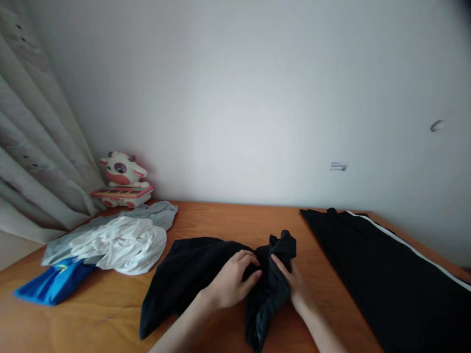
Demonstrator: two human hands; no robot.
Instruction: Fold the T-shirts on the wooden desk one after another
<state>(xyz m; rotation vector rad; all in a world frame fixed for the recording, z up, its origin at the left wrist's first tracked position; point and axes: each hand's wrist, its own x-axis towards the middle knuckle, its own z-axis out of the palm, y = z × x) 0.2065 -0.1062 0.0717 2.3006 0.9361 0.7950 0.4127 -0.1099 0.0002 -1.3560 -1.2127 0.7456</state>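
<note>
A crumpled black garment (195, 262), perhaps a pair of shorts, lies on the wooden tabletop in front of me. Its left part is spread fairly flat, while the right part is bunched up and raised off the wood. My left hand (237, 277) rests on the middle of it, fingers curled and thumb drawn towards them, pinching the cloth. On the right, my right hand (290, 279) grips the bunched part, with the thumb side showing on the near face and the other fingers mostly hidden behind the fabric.
Black trousers (386, 274) with a white side stripe lie flat at the right. At the left are a white garment (125, 240), a grey one (162, 212) and a blue one (55, 284). A cow-shaped toy keyboard (123, 181) stands behind them, beside a curtain (33, 127).
</note>
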